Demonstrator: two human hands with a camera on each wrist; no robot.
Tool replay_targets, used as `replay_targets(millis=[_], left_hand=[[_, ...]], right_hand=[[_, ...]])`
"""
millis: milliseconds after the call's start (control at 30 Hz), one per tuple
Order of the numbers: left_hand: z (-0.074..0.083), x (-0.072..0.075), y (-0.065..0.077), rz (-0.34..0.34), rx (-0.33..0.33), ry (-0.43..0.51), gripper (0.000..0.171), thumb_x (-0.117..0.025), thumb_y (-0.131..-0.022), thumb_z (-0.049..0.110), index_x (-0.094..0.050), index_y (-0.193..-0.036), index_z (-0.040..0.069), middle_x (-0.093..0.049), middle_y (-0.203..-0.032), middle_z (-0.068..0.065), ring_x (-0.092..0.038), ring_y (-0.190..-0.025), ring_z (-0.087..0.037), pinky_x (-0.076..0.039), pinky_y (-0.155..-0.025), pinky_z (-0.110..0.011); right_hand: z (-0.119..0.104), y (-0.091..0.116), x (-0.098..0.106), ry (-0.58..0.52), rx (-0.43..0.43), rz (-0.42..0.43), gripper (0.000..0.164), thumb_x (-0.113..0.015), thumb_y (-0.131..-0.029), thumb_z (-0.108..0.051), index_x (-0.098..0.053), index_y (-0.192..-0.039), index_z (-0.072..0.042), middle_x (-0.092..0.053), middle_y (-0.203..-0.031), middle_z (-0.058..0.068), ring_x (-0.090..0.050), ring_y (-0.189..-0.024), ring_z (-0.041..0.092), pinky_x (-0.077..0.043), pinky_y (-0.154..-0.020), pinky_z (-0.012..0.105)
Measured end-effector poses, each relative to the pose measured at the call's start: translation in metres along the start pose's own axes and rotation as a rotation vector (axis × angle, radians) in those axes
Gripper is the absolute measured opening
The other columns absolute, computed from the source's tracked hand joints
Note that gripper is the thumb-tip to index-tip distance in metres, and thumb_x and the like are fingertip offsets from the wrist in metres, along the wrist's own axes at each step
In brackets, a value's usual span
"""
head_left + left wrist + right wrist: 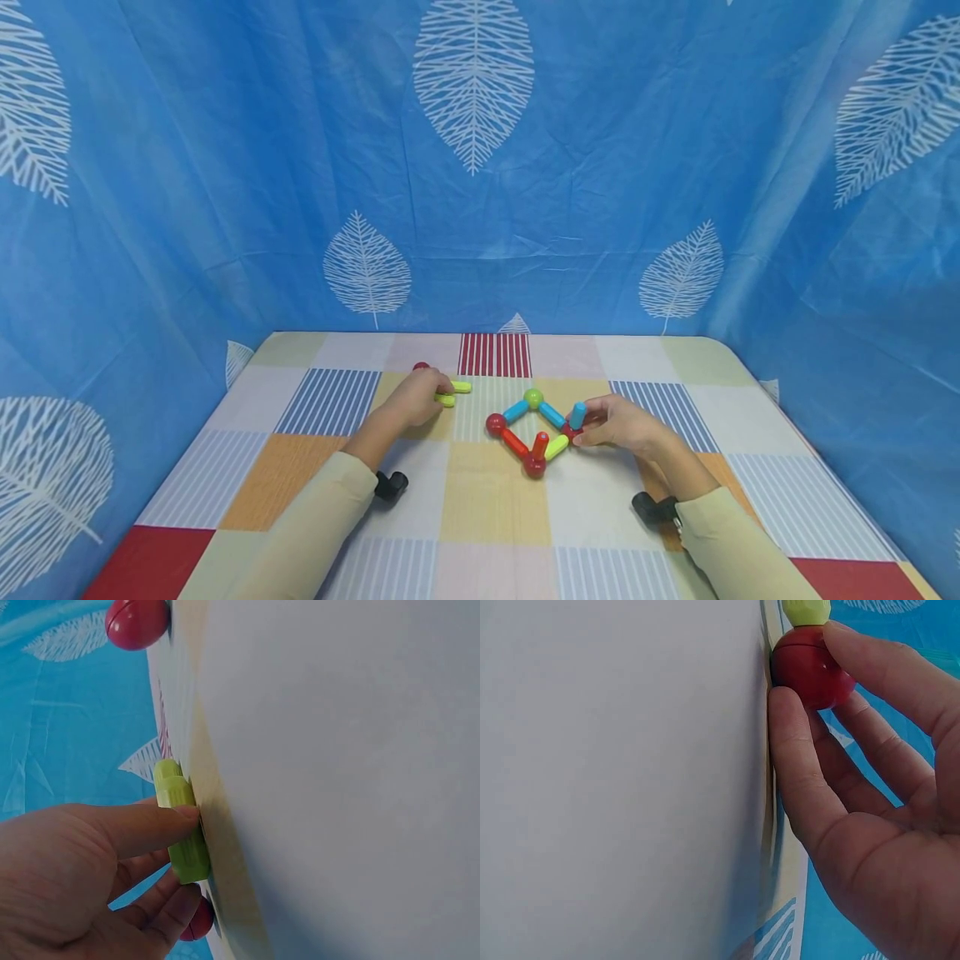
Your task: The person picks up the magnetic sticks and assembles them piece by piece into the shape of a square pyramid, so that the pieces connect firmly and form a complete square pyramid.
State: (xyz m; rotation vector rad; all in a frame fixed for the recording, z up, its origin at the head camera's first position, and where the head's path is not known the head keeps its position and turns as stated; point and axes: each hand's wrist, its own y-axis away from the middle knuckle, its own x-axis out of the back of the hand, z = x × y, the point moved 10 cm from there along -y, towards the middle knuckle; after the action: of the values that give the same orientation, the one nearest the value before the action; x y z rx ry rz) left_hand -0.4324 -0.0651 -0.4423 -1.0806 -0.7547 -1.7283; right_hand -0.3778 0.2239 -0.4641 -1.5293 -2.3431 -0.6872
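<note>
My left hand [414,397] pinches a yellow-green building stick [189,859] between thumb and fingers, close to the tabletop. Just beyond lies another yellow-green stick [463,387], and a red ball [421,366] shows behind the hand. To the right, sticks and balls form a four-sided ring: a green ball [533,397], a red ball [495,425] on the left, a front red ball [534,467] and a right red ball [814,667]. My right hand [622,425] grips that right ball. A blue stick [577,415] and a red stick [541,444] stand up from the ring.
A patchwork-patterned cloth [495,500] covers the table. Blue curtains with white leaf prints [472,250] enclose the back and both sides. Each wrist wears a small black camera [392,485].
</note>
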Motion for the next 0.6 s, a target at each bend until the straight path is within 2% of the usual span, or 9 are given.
replay_targets(millis=[133, 267, 400, 600], left_hand=[[0.000, -0.001, 0.000, 0.000, -0.011, -0.005, 0.026, -0.075, -0.087, -0.001, -0.078, -0.112, 0.006, -0.073, -0.117, -0.010, -0.066, -0.114, -0.026, -0.052, -0.106, -0.043], [0.003, 0.000, 0.002, 0.015, -0.033, 0.028, 0.029, -0.076, -0.085, -0.002, -0.078, -0.113, 0.007, -0.074, -0.111, -0.009, -0.066, -0.105, -0.024, -0.055, -0.101, -0.042], [0.005, 0.001, 0.005, 0.027, -0.049, 0.092, 0.030, -0.078, -0.085, 0.000, -0.078, -0.113, 0.009, -0.073, -0.106, -0.006, -0.063, -0.097, -0.021, -0.056, -0.095, -0.042], [0.008, -0.002, 0.010, 0.011, -0.046, 0.194, 0.027, -0.077, -0.089, 0.007, -0.077, -0.115, 0.014, -0.071, -0.104, 0.000, -0.062, -0.097, -0.017, -0.057, -0.094, -0.039]], right_hand=[[-0.001, 0.001, -0.001, -0.009, -0.001, 0.000, 0.029, -0.086, -0.081, -0.011, -0.074, -0.106, -0.002, -0.071, -0.102, 0.007, -0.059, -0.092, 0.021, -0.057, -0.075, 0.028], [-0.001, 0.001, -0.001, -0.014, -0.004, 0.003, 0.029, -0.086, -0.081, -0.011, -0.074, -0.106, -0.002, -0.071, -0.102, 0.007, -0.059, -0.092, 0.022, -0.057, -0.075, 0.028], [-0.001, 0.001, 0.000, -0.006, 0.004, 0.005, 0.028, -0.086, -0.081, -0.011, -0.074, -0.106, -0.002, -0.070, -0.101, 0.007, -0.059, -0.091, 0.022, -0.057, -0.075, 0.028], [-0.001, 0.001, -0.001, -0.012, 0.006, 0.000, 0.027, -0.086, -0.082, -0.011, -0.074, -0.104, -0.001, -0.071, -0.101, 0.007, -0.059, -0.091, 0.022, -0.057, -0.076, 0.028]])
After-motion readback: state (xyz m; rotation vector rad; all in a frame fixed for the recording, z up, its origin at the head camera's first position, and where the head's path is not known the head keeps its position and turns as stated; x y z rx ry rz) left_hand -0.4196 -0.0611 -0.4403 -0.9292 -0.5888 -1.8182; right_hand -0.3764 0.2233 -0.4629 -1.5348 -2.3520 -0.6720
